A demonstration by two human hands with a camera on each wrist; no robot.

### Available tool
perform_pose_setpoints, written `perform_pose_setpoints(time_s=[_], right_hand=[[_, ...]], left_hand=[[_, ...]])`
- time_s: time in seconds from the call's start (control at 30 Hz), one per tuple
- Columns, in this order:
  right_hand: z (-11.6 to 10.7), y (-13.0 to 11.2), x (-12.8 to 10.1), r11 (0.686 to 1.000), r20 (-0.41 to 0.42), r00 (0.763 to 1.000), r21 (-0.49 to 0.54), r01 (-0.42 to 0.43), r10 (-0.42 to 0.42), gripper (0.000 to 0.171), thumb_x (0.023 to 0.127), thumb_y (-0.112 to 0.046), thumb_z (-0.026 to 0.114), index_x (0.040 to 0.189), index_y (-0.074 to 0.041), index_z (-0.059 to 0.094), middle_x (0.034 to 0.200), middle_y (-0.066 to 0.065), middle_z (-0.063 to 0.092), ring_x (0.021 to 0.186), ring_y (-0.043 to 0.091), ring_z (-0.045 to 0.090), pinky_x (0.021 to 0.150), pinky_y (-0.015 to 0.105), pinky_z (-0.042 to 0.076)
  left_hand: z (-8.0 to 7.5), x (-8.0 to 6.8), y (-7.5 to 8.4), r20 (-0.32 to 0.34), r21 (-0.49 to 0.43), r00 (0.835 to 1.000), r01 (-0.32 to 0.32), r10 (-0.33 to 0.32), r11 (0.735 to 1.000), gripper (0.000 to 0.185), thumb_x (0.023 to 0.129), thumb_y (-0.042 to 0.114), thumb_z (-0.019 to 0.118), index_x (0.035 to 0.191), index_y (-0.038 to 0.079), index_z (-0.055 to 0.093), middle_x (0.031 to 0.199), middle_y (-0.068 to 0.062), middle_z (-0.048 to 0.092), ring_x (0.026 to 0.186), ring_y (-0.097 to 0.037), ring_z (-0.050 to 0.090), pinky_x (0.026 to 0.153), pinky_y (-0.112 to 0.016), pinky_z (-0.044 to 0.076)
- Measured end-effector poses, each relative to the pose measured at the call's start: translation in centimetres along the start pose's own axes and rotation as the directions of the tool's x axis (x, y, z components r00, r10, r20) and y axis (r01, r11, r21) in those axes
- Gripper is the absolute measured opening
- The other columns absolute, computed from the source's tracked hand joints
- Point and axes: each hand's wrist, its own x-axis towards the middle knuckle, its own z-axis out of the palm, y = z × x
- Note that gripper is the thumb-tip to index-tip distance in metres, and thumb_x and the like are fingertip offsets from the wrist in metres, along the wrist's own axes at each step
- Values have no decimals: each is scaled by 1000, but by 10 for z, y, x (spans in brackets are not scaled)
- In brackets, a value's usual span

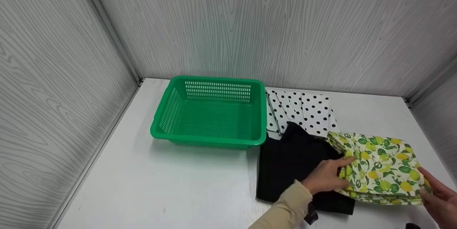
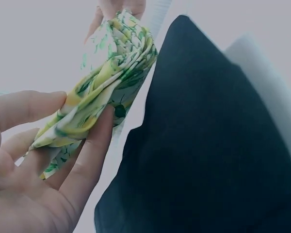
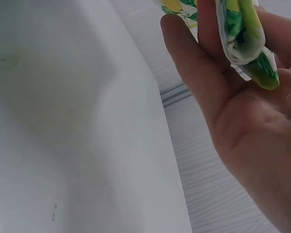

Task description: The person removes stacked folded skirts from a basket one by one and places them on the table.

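Observation:
A folded cloth (image 1: pixel 385 166) with a lemon and leaf print is held between both hands at the right of the head view. My left hand (image 1: pixel 326 176) pinches its left edge, thumb on one face and fingers on the other, as the left wrist view shows on the cloth's layered edge (image 2: pixel 87 107). At the opposite edge my right hand (image 1: pixel 441 198) grips it, with a fold of the cloth (image 3: pixel 240 43) between thumb and fingers in the right wrist view. Under the left hand and forearm lies a folded black cloth (image 1: pixel 285 168), which the printed cloth partly overlaps.
A green plastic basket (image 1: pixel 209 138) with slotted walls stands left of the cloths, nothing inside. Behind the black cloth lies a white cloth with black dots (image 1: pixel 314 111), beside the basket. Pale wood-grain panels (image 1: pixel 250 25) enclose the white table (image 1: pixel 142 186) at the back and sides.

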Motion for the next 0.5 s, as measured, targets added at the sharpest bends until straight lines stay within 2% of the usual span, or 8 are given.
perform_pose_setpoints(time_s=[0.1, 0.13, 0.2, 0.23, 0.3, 0.4, 0.47, 0.5], right_hand=[[-12, 6, -3, 995, 6, 1000, 101, -2, 1, 71, 106, -6, 53, 161, -31, 16, 163, -23, 17, 108, -10, 57, 88, 15, 49], [-15, 8, -4, 993, 11, 1000, 120, -3, 1, 72, 106, -8, 52, 161, -31, 13, 166, -20, 6, 108, -10, 57, 88, 16, 50], [-20, 12, -5, 990, 19, 1000, 138, 5, -8, 75, 106, -10, 52, 162, -30, 6, 166, -10, -11, 108, -11, 56, 88, 15, 49], [-22, 14, -6, 990, 22, 1000, 144, 13, -16, 77, 106, -11, 52, 162, -29, 3, 165, -8, -14, 108, -12, 56, 88, 15, 49], [-27, 17, -6, 988, 14, 1000, 151, 17, -19, 77, 106, -12, 53, 162, -29, 2, 166, -13, -9, 108, -11, 57, 87, 15, 50], [-33, 18, -7, 987, -2, 1000, 158, 5, -5, 78, 106, -13, 53, 161, -28, -1, 165, -15, -8, 107, -11, 57, 86, 15, 50], [-37, 18, -6, 987, -17, 1000, 163, -14, 17, 80, 105, -16, 54, 161, -29, -2, 165, -16, -10, 105, -11, 58, 86, 15, 50], [-38, 19, -5, 988, -27, 999, 150, -25, 29, 82, 106, -18, 54, 161, -28, -6, 164, -12, -16, 104, -12, 57, 85, 15, 50]], left_hand=[[7, 2, -1, 23, 8, 1000, 1, -1, 1000, 72, 89, 0, 73, 151, 28, 50, 106, 10, 72, 36, -6, 34, 44, -15, 37], [9, 3, -2, 30, 19, 1000, -1, 0, 1000, 71, 90, 2, 73, 151, 27, 50, 85, 8, 71, 36, -6, 33, 45, -14, 37], [14, 4, -3, 47, 32, 999, 9, -11, 999, 69, 91, 4, 73, 151, 27, 50, 54, 4, 52, 35, -5, 33, 48, -13, 39], [17, 5, -3, 58, 37, 998, 19, -21, 999, 69, 91, 5, 73, 152, 27, 50, 46, 1, 40, 34, -6, 32, 50, -12, 40], [22, 8, -4, 76, 50, 996, 43, -47, 998, 69, 91, 5, 73, 152, 28, 50, 43, 1, 36, 34, -7, 31, 53, -11, 41], [30, 13, -3, 86, 78, 993, 73, -79, 994, 69, 90, 6, 74, 151, 28, 50, 64, 4, 63, 34, -8, 32, 65, -8, 42], [36, 18, -3, 91, 91, 991, 85, -93, 992, 70, 90, 7, 75, 151, 28, 50, 103, 5, 74, 40, -6, 40, 74, -8, 43], [38, 20, -3, 91, 97, 991, 88, -97, 991, 70, 89, 8, 75, 151, 28, 51, 123, 6, 69, 50, -3, 51, 81, -9, 43]])
